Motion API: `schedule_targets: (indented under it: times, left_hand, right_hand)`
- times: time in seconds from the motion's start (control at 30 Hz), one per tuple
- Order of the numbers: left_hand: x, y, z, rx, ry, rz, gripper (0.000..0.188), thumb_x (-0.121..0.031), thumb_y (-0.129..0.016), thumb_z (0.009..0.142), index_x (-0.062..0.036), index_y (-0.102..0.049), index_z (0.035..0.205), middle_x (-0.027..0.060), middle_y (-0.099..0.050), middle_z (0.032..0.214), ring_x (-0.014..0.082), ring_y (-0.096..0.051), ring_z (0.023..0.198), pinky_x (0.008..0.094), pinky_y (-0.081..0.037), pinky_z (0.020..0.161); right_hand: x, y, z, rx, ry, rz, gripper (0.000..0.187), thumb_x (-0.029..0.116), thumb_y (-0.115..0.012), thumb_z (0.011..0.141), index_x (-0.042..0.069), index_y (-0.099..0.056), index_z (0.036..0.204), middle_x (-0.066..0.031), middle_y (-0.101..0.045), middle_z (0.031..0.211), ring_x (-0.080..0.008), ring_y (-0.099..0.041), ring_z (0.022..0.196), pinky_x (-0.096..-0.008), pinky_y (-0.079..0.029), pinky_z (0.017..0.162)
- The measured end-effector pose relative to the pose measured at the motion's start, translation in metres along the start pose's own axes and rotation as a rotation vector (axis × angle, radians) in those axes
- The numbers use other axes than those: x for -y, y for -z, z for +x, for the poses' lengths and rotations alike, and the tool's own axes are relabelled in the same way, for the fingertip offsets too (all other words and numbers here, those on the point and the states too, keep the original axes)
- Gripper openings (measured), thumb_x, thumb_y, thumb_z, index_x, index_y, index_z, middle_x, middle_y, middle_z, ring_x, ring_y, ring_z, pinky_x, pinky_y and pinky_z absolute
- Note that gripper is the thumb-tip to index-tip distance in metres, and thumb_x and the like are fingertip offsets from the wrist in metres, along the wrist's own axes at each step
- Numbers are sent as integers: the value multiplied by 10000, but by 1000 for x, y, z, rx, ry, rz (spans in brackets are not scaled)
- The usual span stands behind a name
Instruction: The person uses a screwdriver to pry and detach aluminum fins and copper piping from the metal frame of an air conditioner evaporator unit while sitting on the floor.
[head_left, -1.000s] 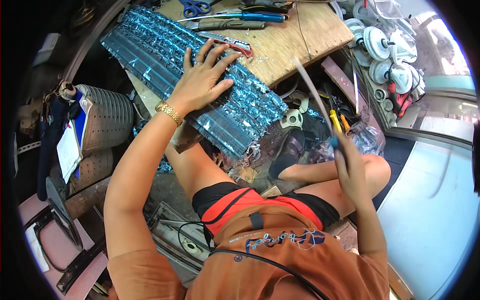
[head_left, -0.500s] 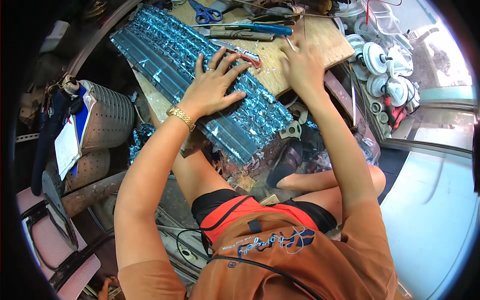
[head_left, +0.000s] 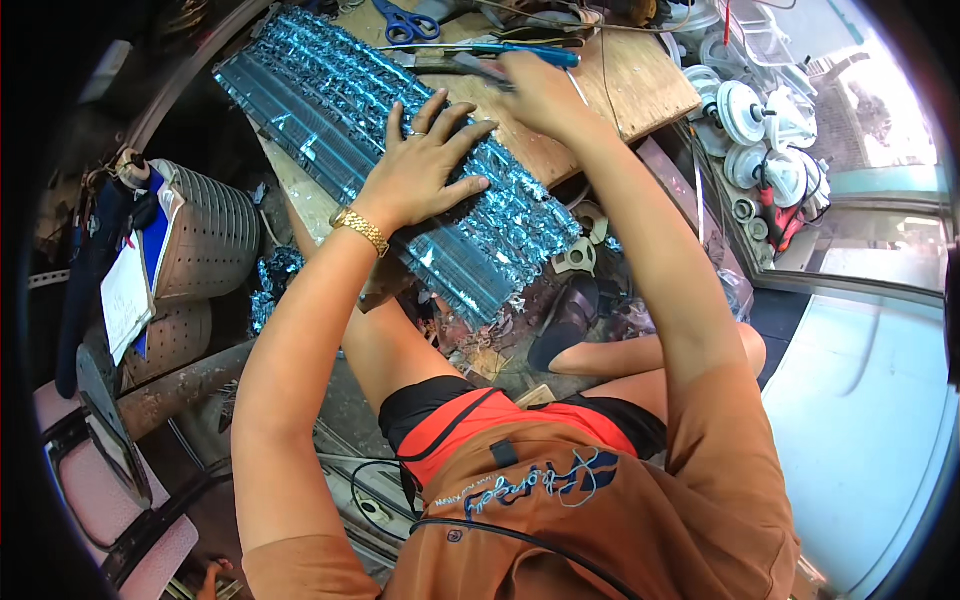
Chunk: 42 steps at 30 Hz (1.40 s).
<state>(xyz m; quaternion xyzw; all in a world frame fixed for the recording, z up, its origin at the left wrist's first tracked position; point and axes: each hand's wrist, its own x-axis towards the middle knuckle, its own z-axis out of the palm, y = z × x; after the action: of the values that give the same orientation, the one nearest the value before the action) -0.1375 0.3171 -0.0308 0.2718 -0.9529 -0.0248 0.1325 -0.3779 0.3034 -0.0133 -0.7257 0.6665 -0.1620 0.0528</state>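
My left hand, fingers apart, steadies the blue panel; my right hand clamps a blurred tool, calling for careful aim.

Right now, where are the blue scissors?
In the head view, the blue scissors lie near the top, left of centre, on the wooden board, right of the shiny blue strips, beyond the blue-handled screwdriver.
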Motion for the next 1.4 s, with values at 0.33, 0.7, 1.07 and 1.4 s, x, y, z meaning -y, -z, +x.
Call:
schedule_targets:
  times: [0.33,0.7,1.07,1.4]
  left_hand:
    - [0,-2,-1,-32,-16,8,711,-632,-572,960,-328,-412,1583,64,-400,1620,324,-204,1585,669,-71,1236]
    - [2,-3,-2,-35,-5,12,698,-648,-576,952,-344,-431,1564,59,-408,1624,316,-212,1585,684,-80,1233]
    - [1,-3,-4,-34,4,14,683,-619,-595,955,-358,-430,1564,49,-394,1634,310,-211,1585,675,-89,1236]
    - [2,-1,-5,-21,17,17,676,-623,-599,949,-367,-448,1557,25,-403,1639,283,-220,1588,654,-96,1247]
  right_hand:
    - [67,51,-236,196,-38,95,357,179,-625,973,161,-556,1322,-142,-727,861,-400,-702,737,-526,-539,655]
    - [101,23,-236,294,-123,-23,385,193,-606,994,199,-517,1369,-159,-712,872,-372,-709,717,-498,-542,591]
    - [120,25,-225,304,-96,-99,211,73,-548,929,-4,-508,1122,-198,-710,787,-390,-733,706,-484,-573,572]
    - [123,18,-228,301,-83,-276,109,83,-558,936,23,-528,1022,-165,-707,701,-331,-742,632,-440,-575,506]
